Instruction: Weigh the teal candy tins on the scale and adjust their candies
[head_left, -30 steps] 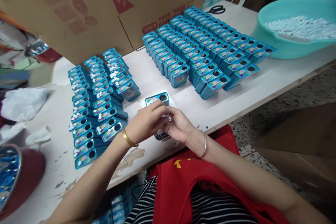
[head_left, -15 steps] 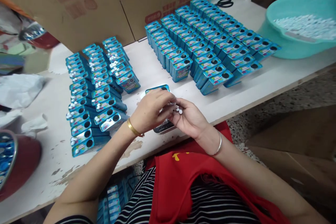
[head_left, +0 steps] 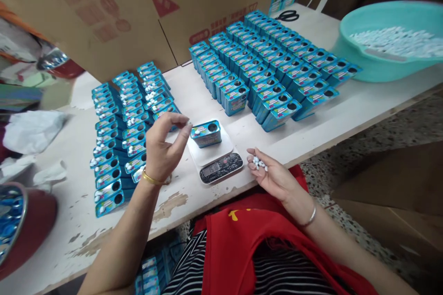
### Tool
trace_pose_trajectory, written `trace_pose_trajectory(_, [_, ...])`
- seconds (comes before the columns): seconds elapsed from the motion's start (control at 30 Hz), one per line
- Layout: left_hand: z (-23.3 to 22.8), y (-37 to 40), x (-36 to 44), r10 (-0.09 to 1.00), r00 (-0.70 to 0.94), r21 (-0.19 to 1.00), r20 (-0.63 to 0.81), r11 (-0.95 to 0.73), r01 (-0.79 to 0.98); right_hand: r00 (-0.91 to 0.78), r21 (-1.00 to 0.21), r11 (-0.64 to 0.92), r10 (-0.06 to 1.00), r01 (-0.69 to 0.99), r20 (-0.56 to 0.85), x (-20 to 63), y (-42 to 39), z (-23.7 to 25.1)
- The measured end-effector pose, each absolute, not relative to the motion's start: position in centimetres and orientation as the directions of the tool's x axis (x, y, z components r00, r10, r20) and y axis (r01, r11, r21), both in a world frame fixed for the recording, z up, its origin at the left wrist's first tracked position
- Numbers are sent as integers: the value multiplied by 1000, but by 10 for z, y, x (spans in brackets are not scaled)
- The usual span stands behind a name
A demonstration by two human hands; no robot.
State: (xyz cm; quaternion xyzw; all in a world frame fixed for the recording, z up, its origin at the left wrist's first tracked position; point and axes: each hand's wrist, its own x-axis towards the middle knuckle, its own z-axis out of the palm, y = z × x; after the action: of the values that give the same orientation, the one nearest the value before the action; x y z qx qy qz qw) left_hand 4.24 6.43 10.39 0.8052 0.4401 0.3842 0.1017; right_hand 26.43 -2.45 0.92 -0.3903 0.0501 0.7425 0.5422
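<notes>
A small blue tin (head_left: 206, 132) with a round hole in its top stands on a white digital scale (head_left: 217, 159) near the table's front edge. My left hand (head_left: 162, 147) hovers just left of the tin, fingers loosely curled, thumb and forefinger pinched close together; whether they hold a piece I cannot tell. My right hand (head_left: 272, 176) rests palm up at the table edge to the right of the scale, cupping several small white pieces (head_left: 259, 162).
Rows of blue tins (head_left: 128, 120) stand on the left, some topped with white pieces, and a bigger block of tins (head_left: 270, 67) on the right. A teal basin (head_left: 363, 62) of white pieces sits far right. Scissors (head_left: 287, 15) and cardboard boxes (head_left: 138, 14) lie behind; a red bowl (head_left: 31, 230) is at left.
My hands were together over the tin on the scale. They have parted: the left lifted off to the left, the right drew back to the right with the white pieces, uncovering tin and scale.
</notes>
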Motion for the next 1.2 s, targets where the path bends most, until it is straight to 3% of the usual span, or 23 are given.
trace_pose_trajectory(0.13, [91,74,57,776,398,466,489,-618,633,-141,-302,-420,750,-856,-646,265,-29,5])
trace_pose_trajectory(0.27, [83,81,64,747,530,330,402,-658,677,-187,-266,-427,763,-864,-619,259,-26,12])
trace_pose_trajectory(0.4, [80,72,45,735,505,161,451,-624,764,-189,-246,-404,777,-881,-600,260,-26,16])
trace_pose_trajectory(0.53, [68,59,29,727,514,100,455,-615,782,-158,-277,-378,796,-883,-584,261,-29,11])
trace_pose_trajectory(0.73, [59,63,50,693,628,2,355,-672,740,-251,-282,-453,804,-845,-539,252,-33,11])
trace_pose_trajectory(0.83, [67,62,65,687,626,38,370,-684,728,-310,-249,-494,790,-833,-528,247,-35,17])
trace_pose_trajectory(0.9, [70,50,74,668,663,132,339,-731,670,-349,-213,-520,772,-827,-531,245,-37,20])
trace_pose_trajectory(1.03, [58,6,94,587,800,343,123,-782,521,-343,-128,-489,752,-863,-562,241,-44,18])
trace_pose_trajectory(1.2, [32,-36,114,641,768,393,-15,-702,594,-409,-42,-534,693,-844,-593,244,-61,3])
